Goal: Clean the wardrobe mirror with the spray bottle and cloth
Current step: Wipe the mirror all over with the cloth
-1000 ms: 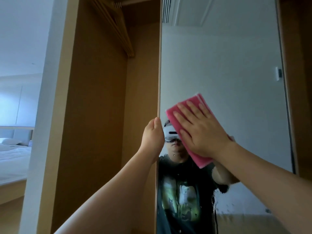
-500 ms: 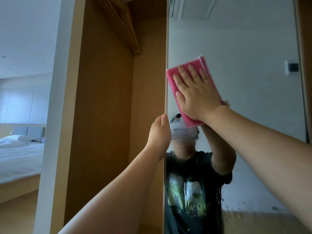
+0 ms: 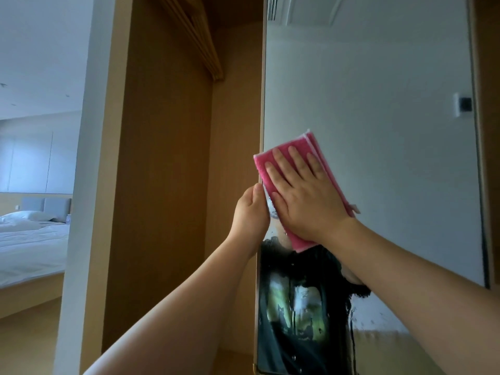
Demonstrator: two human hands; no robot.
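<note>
Down the left side of the mirror [image 3: 378,90] the cloth [image 3: 301,243] has slid since half a second ago, from above the left hand to right alongside it.

Far left, a bed [image 3: 29,234] shows in the next room, then the open wardrobe [image 3: 162,158] with its wooden rail [image 3: 200,41] overhead. The left hand [image 3: 251,212] grips the edge of the mirrored door [image 3: 261,104], thumb on the near side and fingers curled out of sight behind it. Just beside it, the right hand [image 3: 305,196] lies flat with its fingers spread, pressing the folded pink cloth against the glass; one corner overhangs the door edge. No spray bottle is in view.

Wiping is under way. It probably goes best with the left hand bracing the door, so the press does not swing it, and with an even palm and overlapping passes. The two hands almost touch, so the next stroke likely wants to head down or to the right. Drips and smears [image 3: 351,312] low on the glass look still unwiped, and the wide right part of the mirror remains to cover.
</note>
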